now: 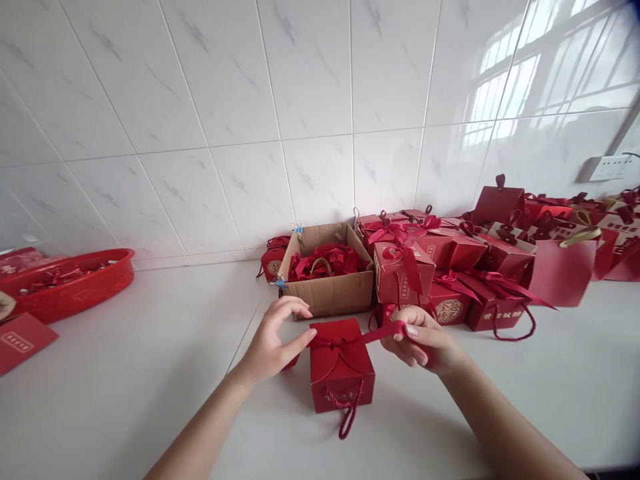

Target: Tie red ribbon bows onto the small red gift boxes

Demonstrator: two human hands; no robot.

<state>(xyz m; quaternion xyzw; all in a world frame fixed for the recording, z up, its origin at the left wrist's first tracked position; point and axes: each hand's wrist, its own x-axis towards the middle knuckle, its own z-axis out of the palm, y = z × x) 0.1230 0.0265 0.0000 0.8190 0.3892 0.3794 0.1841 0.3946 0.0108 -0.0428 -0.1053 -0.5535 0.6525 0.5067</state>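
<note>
A red gift box (343,375) stands upright on the white counter, its top flaps folded shut and a twisted cord handle (346,412) hanging down the front. Red ribbon (379,332) crosses the lid, with a knot or twist near its middle. My right hand (425,340) pinches the ribbon's right end between thumb and fingers, stretched out beside the box. At the upper left edge of the lid is my left hand (277,340), thumb tip near or touching the ribbon, fingers apart and curved. Something red, perhaps the other ribbon end, partly shows beneath that hand.
Behind the gift box sits an open cardboard box (330,297) of red ribbons. Finished-looking red gift boxes (405,267) are piled to its right, some stacked. A red plastic basin (80,290) and a flat red packet (25,341) lie far left. A tiled wall (320,173) runs behind.
</note>
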